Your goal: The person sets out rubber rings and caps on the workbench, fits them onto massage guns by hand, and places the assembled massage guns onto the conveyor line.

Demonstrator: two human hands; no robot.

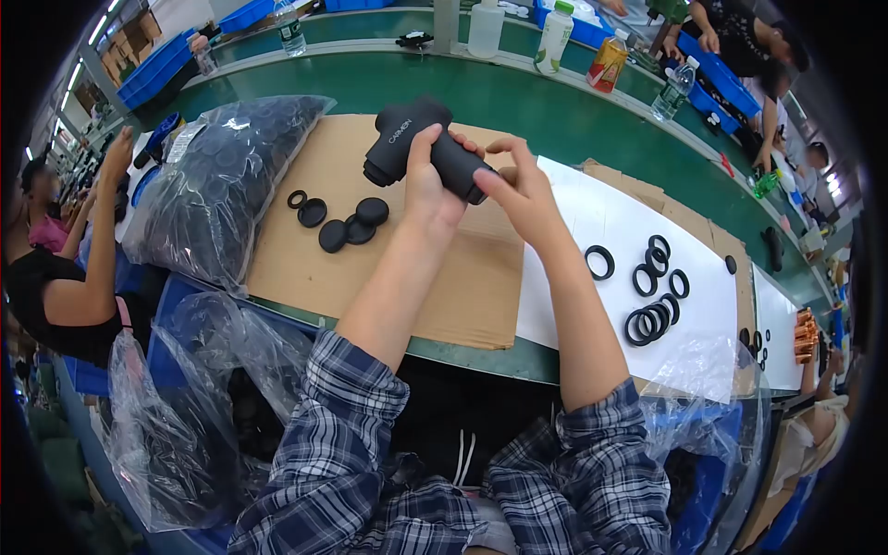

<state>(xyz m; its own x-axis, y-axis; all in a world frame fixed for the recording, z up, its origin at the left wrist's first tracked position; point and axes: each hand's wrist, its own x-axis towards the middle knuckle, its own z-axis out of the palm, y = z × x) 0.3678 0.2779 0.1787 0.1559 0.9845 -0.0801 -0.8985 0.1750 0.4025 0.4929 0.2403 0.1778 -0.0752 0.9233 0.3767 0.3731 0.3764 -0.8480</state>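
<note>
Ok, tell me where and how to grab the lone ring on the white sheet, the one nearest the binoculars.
Pinch the ring by opposite sides of its outer rim, coming from above. It lies flat on the sheet, apart from the other rings, so fingertips should fit either side.

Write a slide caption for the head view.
Left hand holds black binoculars over cardboard, right hand at one barrel's end; caps lie left, black rings right on white sheet.

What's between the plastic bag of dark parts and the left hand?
A small black ring and several round black caps, loose on the brown cardboard between bag and left hand. Shows in the head view.
</note>
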